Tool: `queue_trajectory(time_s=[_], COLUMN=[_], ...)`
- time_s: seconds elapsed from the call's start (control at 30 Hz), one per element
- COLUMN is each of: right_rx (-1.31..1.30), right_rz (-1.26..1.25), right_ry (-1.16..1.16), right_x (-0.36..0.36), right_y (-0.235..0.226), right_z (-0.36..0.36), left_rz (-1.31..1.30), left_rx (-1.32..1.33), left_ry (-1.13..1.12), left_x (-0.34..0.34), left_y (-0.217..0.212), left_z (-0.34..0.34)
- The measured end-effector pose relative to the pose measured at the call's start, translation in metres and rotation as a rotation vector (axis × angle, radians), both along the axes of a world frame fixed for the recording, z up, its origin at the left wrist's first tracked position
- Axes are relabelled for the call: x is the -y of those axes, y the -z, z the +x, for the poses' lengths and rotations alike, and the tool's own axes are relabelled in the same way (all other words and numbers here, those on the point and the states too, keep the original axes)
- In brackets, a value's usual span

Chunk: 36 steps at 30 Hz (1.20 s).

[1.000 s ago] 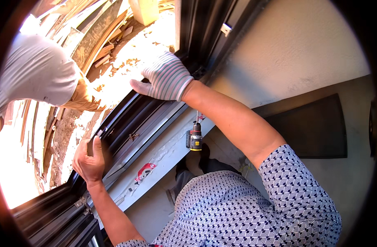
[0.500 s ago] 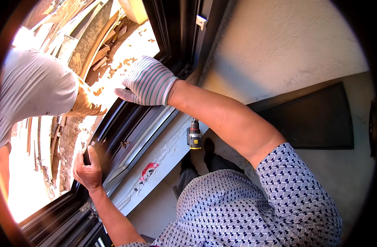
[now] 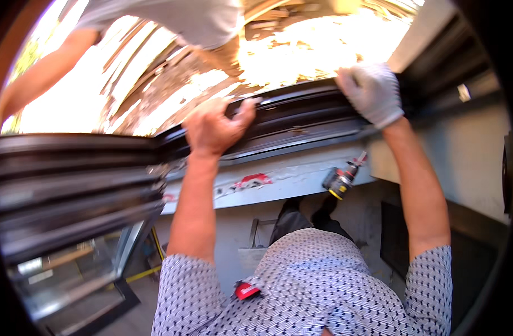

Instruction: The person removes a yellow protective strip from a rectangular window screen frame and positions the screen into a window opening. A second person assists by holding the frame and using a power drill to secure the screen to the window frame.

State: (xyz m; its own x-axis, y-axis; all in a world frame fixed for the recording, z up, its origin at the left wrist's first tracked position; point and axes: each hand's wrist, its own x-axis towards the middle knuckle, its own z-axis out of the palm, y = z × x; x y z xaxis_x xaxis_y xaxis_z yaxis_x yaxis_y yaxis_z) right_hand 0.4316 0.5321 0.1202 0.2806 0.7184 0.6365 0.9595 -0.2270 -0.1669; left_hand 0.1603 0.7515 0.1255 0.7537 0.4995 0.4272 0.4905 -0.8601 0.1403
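A dark window frame (image 3: 298,120) runs across in front of me, its sill rail between my two hands. My bare left hand (image 3: 214,126) grips the rail toward its left end, fingers over the outer edge and thumb stretched to the right. In a pale knitted glove, my right hand (image 3: 374,95) holds the rail's outer edge near the right corner; its fingertips are blurred and partly hidden behind the edge. Below the rail, a cordless drill (image 3: 341,178) rests on the light inner sill (image 3: 298,171), its bit pointing up and right.
Outside, another person's arm (image 3: 49,73) and grey clothing (image 3: 195,22) show above piled boards (image 3: 136,59). An opened dark sash (image 3: 71,185) juts out at left. A red-and-white scrap (image 3: 252,180) sticks to the sill. A dark panel (image 3: 435,246) leans at right.
My view has turned, so the rail now runs nearly level. My right hand has shifted closer to the frame's right corner. Outside, the other person appears farther up in view.
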Motion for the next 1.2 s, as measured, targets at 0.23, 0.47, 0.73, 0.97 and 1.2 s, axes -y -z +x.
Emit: queue_trajectory(time_s=[0.23, 0.47, 0.73, 0.97, 1.2], right_rx=[0.006, -0.024, -0.036, -0.032, 0.019], right_rz=[-0.041, -0.054, -0.093, -0.066, -0.045], right_ry=[0.004, -0.006, 0.01, 0.007, -0.036], right_x=[-0.006, -0.003, -0.004, -0.004, -0.006], right_y=[0.002, 0.008, 0.012, 0.012, 0.011], right_z=[-0.009, -0.003, -0.001, -0.005, -0.003], left_rz=[-0.06, -0.136, -0.163, -0.127, -0.022], left_rx=[0.165, 0.109, 0.194, 0.221, 0.205], left_ry=[0.033, 0.005, 0.052, 0.039, 0.043], left_x=[-0.004, -0.001, -0.005, -0.006, -0.002], left_y=[0.008, 0.004, 0.01, 0.012, 0.007], left_z=[-0.006, -0.008, -0.012, -0.009, -0.003])
